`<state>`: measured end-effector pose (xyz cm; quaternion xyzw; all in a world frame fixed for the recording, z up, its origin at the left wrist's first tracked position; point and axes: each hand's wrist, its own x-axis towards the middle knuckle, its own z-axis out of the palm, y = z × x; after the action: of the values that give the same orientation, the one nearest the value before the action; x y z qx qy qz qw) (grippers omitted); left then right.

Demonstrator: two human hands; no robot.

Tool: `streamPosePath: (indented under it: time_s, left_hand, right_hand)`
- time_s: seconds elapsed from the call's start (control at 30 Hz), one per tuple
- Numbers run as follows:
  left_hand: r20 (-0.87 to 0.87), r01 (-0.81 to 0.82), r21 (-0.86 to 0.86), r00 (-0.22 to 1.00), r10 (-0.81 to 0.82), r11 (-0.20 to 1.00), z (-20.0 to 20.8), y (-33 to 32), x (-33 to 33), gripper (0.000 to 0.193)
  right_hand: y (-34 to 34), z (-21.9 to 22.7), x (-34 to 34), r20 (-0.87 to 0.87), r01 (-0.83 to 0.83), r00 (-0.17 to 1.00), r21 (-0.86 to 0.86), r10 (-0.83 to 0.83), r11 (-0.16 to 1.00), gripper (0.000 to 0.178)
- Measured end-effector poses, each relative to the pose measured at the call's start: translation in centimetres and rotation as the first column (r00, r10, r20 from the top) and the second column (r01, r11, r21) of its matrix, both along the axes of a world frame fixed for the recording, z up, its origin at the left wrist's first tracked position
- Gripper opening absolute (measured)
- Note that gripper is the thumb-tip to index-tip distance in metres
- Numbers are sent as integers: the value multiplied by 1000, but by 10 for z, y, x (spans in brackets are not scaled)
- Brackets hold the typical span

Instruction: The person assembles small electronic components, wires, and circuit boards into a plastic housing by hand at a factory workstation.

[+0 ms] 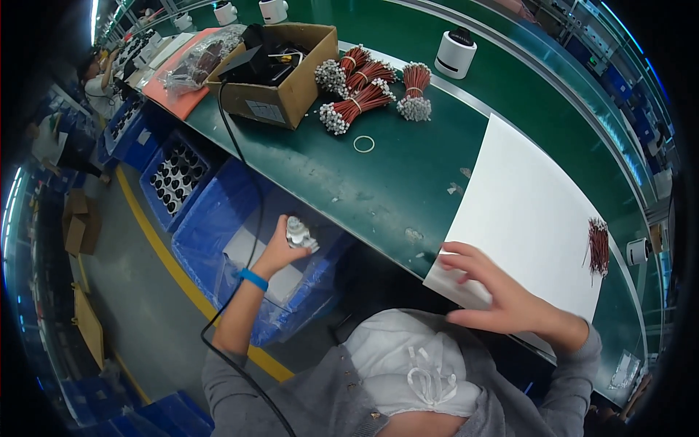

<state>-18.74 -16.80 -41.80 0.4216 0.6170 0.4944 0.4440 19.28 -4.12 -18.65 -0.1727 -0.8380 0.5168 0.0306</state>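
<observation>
My left hand (274,253) is closed around a small white and silvery part (299,234) whose exact kind I cannot make out. It is held over a large blue bin (195,231) lined with clear plastic, with pale flat pieces inside. A blue wristband (254,279) circles that wrist, and a black cord (260,191) passes beside it. My right hand (489,288), fingers spread and holding nothing, hovers by the near left edge of a white sheet (526,193) on the green workbench (320,164). A bunch of thin dark red wires (598,247) lies at the sheet's right edge.
An open cardboard box (306,91) of black items stands at the back, beside banded bundles of red wires (358,105) with white connectors. Farther right is a white cylindrical device (456,54). A blue crate (173,178) of black-topped parts sits left of the bench. People work far left.
</observation>
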Motion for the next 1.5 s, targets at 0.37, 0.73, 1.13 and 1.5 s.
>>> streamPosePath:
  time_s: [0.37, 0.73, 1.13, 1.5]
  left_hand:
    - [-539, -63, 331, 806, 244, 942, -238, 127, -125, 69]
    - [-594, 302, 200, 794, -129, 932, -260, 217, -116, 60]
    - [-692, 531, -77, 581, -429, 844, -173, 137, -76, 51]
    - [-565, 692, -328, 402, -721, 643, 200, 59, 168, 47]
  right_hand:
    - [-19, -1, 157, -141, 897, 402, -138, -905, 420, 81]
    - [-55, -23, 193, -74, 988, -154, -36, -985, -152, 63]
    - [43, -12, 146, -4, 932, 363, -15, -932, 363, 49]
    - [62, -49, 143, 96, 203, 901, 768, -422, 608, 54]
